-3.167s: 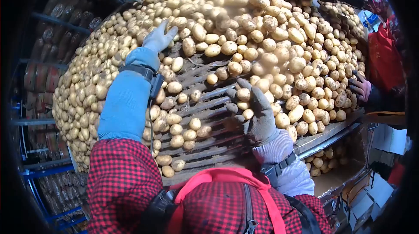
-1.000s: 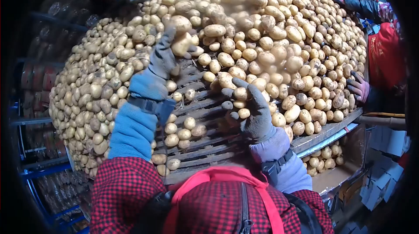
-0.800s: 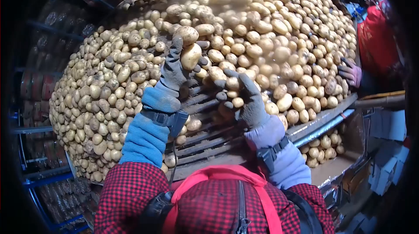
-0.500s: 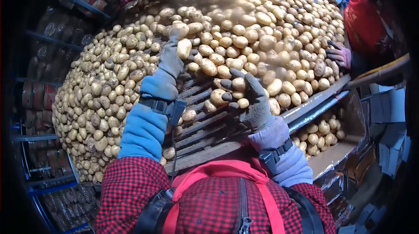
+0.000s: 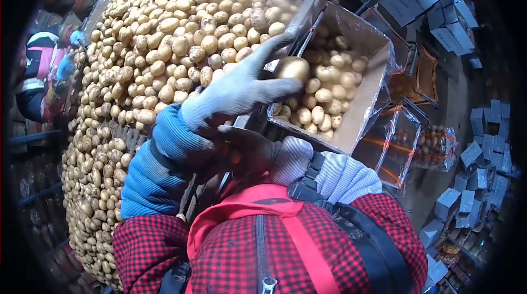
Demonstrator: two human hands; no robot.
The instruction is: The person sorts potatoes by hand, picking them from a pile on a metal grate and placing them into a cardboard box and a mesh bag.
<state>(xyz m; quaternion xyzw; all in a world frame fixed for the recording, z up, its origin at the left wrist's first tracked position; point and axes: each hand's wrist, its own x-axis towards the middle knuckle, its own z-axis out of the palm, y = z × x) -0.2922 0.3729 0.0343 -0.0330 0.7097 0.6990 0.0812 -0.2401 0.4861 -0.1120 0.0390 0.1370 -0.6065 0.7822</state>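
Golden potato (image 5: 292, 67) — smooth, round — just above the half-filled box (image 5: 366, 93).

Matt knit cloth is seen on the gloves (image 5: 236, 88), plain brown cardboard on the box (image 5: 366, 102), dull dusty skin on the potatoes (image 5: 175, 30).

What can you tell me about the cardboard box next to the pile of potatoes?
The cardboard box is brown, open at the top, with a worn, dusty look. It sits tilted at the right edge of the sorting table, lower than the potato pile. It is partly filled with pale yellow potatoes. The left hand, in a grey glove, reaches over its near corner with a potato at the fingertips. Clear plastic wrapping lies just beside its right wall.
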